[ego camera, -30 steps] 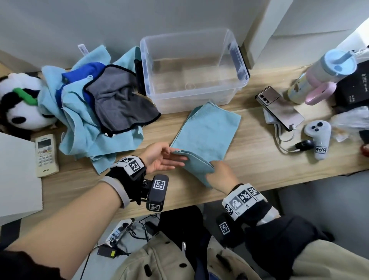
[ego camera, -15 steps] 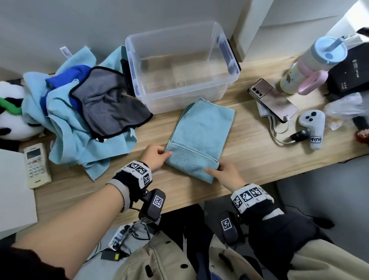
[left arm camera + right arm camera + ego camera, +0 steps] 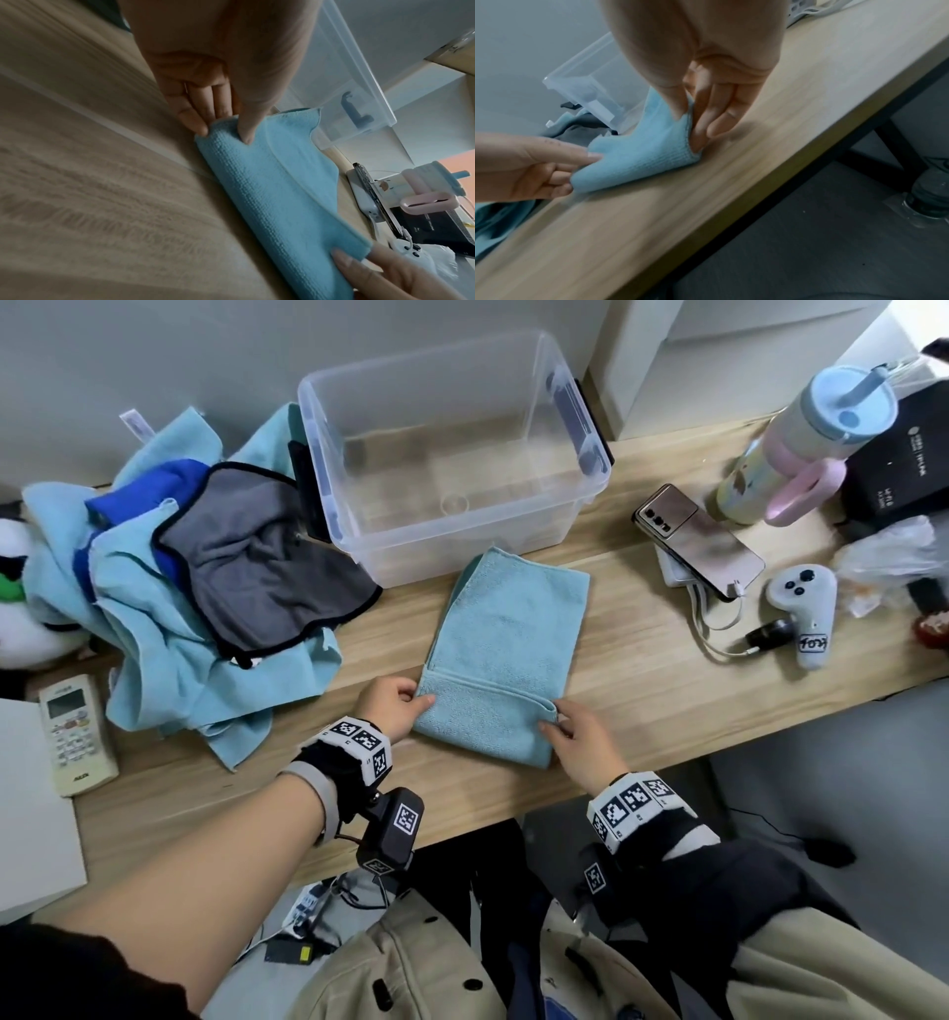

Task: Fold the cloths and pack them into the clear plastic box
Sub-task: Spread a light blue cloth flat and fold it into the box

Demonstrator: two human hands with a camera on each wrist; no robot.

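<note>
1. Right, from the head view: we have the light blue cloth (image 3: pixel 506 649) flat on the wooden desk (image 3: pixel 642 670), its long axis running from us toward the clear plastic box (image 3: pixel 452 454), which sits touching the cloth's far edge. Our left hand (image 3: pixel 393 706) pinches the near-left corner of the turned-up flap, our right hand (image 3: pixel 575 737) the near-right corner. The unfolded pile (image 3: pixel 200 588) waits to the left.

2. Now the left wrist view: thumb and fingertips (image 3: pixel 246 134) clamp the flap's corner, and the rest of the cloth lies ahead, toward the box.

3. Over to the right wrist view: the right hand's thumb and fingers (image 3: pixel 700 130) nip the opposite corner. We judge the next fold goes straight forward, boxward, both hands equally placed.
</note>
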